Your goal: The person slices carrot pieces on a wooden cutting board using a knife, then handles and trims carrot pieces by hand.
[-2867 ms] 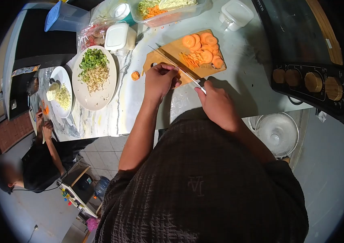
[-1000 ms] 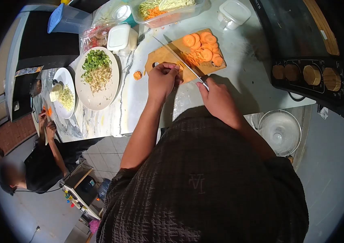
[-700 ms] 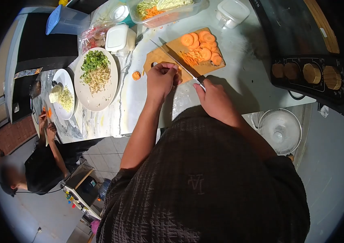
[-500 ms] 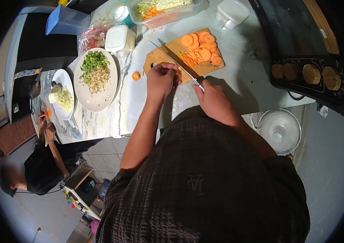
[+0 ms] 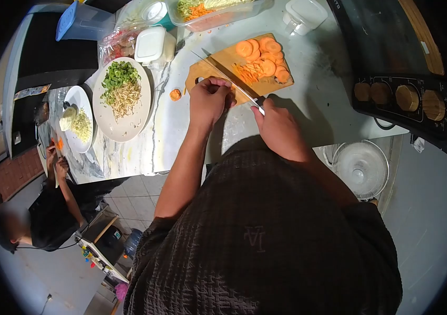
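Observation:
A wooden cutting board (image 5: 281,87) lies on the table, bearing round carrot slices (image 5: 268,67) and a pile of thin carrot strips (image 5: 246,73). My right hand (image 5: 277,128) is wrapped round the handle of a knife (image 5: 240,90), whose blade slants up and left across the board. Beside the blade, at the board's near left part, my left hand (image 5: 210,102) has its fingers pressed together; what they hold is too small and hidden to name. A carrot end piece (image 5: 175,94) sits on the table left of the board.
An oval plate (image 5: 109,128) with chopped greens and sprouts is at the left, a white plate (image 5: 69,139) beyond it. Lidded tubs (image 5: 152,46), a clear container (image 5: 223,20) and an oven (image 5: 412,105) surround the board. Another person (image 5: 50,220) works at far left.
Compared with the earliest frame, the knife and my right hand sit slightly further left. Since the last frame the whole view has shifted a little; both hands keep nearly the same pose.

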A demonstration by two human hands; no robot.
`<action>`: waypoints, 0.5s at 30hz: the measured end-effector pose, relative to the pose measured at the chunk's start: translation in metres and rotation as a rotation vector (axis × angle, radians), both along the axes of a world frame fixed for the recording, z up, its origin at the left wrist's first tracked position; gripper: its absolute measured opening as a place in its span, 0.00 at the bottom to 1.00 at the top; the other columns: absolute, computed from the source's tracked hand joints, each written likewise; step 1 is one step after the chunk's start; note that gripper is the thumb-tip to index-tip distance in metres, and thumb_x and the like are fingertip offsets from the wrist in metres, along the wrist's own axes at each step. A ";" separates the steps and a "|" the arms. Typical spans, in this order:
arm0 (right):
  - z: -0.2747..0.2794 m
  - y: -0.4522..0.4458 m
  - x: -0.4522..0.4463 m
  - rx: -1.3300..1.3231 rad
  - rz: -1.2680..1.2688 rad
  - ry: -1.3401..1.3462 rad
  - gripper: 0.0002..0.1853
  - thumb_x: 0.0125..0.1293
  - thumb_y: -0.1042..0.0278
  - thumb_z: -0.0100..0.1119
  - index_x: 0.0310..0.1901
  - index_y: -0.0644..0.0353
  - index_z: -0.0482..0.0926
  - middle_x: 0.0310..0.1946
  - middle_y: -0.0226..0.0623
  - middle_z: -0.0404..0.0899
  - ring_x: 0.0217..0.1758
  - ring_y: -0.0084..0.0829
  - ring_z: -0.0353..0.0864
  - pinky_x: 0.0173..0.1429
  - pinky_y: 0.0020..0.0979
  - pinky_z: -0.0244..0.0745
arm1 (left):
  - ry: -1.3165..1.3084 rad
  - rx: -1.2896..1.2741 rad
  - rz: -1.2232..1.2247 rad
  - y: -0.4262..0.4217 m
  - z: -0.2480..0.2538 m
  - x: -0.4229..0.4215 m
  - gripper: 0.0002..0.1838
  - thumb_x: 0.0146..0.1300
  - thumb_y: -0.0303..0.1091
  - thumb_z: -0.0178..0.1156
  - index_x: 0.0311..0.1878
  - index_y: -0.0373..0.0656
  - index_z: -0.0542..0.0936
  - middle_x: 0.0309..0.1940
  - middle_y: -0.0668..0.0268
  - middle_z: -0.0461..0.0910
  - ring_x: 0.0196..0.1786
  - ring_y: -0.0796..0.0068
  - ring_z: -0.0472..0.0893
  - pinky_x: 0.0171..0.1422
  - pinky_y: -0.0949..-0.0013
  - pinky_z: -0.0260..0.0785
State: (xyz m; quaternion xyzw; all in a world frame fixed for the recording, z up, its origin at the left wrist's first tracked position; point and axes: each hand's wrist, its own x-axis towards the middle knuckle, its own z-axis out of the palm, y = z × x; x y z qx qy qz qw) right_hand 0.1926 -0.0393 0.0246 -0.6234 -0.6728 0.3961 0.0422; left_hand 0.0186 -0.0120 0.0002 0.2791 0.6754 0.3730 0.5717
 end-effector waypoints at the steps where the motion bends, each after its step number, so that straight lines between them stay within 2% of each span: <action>1: 0.001 0.000 0.000 -0.001 0.000 -0.002 0.18 0.73 0.56 0.51 0.42 0.68 0.72 0.31 0.61 0.80 0.39 0.62 0.81 0.44 0.55 0.75 | -0.002 0.009 -0.003 0.000 0.000 0.000 0.06 0.66 0.28 0.60 0.39 0.34 0.76 0.24 0.63 0.81 0.23 0.78 0.80 0.24 0.77 0.66; 10: -0.003 0.003 -0.004 -0.017 -0.011 -0.031 0.18 0.73 0.56 0.51 0.41 0.68 0.72 0.32 0.60 0.81 0.40 0.62 0.81 0.44 0.55 0.76 | 0.039 0.079 -0.008 -0.004 -0.011 0.000 0.06 0.67 0.27 0.60 0.38 0.34 0.76 0.23 0.63 0.80 0.22 0.78 0.79 0.24 0.77 0.67; 15: -0.009 0.005 -0.010 0.041 -0.049 0.021 0.19 0.72 0.55 0.52 0.40 0.69 0.73 0.29 0.61 0.80 0.36 0.63 0.80 0.41 0.56 0.75 | 0.065 0.075 0.012 -0.005 -0.009 0.003 0.06 0.67 0.28 0.60 0.39 0.33 0.76 0.23 0.62 0.80 0.22 0.78 0.79 0.25 0.76 0.68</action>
